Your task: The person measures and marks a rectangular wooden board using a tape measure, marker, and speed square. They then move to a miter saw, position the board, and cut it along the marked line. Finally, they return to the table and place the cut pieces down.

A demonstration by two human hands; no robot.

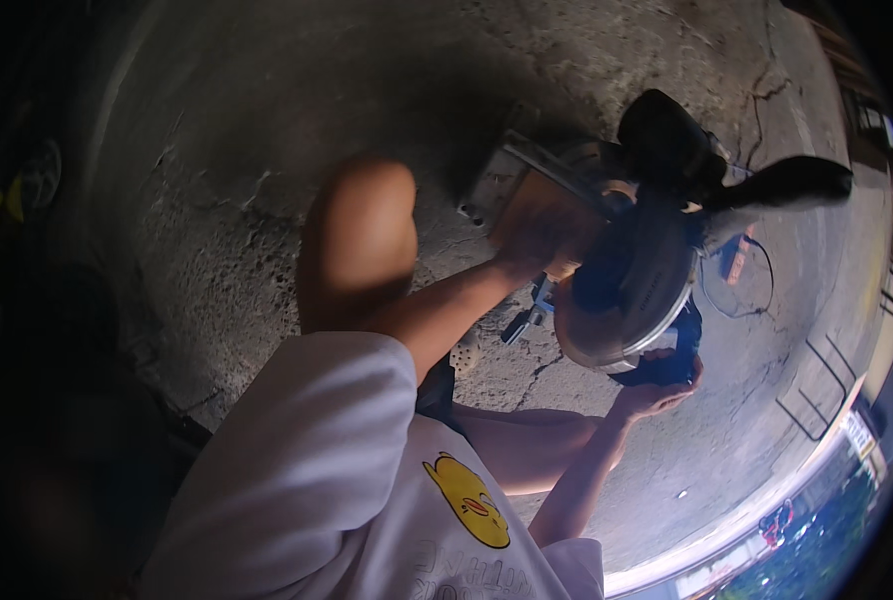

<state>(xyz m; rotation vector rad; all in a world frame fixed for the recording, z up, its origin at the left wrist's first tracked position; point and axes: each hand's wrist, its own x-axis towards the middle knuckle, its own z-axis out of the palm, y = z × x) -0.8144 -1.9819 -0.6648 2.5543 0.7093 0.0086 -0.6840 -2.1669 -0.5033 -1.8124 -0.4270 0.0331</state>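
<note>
A circular-bladed chop saw [627, 285] stands on the concrete, its dark motor [667, 135] and black handle [792, 183] at the upper right. My left hand [542, 245] is at a brown board-like piece [537, 200] beside the blade. Deep shadow covers most of its fingers, so their grip is unclear. Lower right, my right hand [662, 392] is closed round a dark angular piece [682, 350] at the lower edge of the saw. Whether that piece is part of the saw, I cannot tell. A small bluish lever-like part [532, 315] sticks out below my left hand.
Rough, cracked concrete floor [237, 200] surrounds the saw. My bent knee [362, 230] rises left of my left forearm. An orange object [737, 260] and a loop of dark cable [767, 300] lie beyond the saw. Bent metal rods [817, 390] are at the right.
</note>
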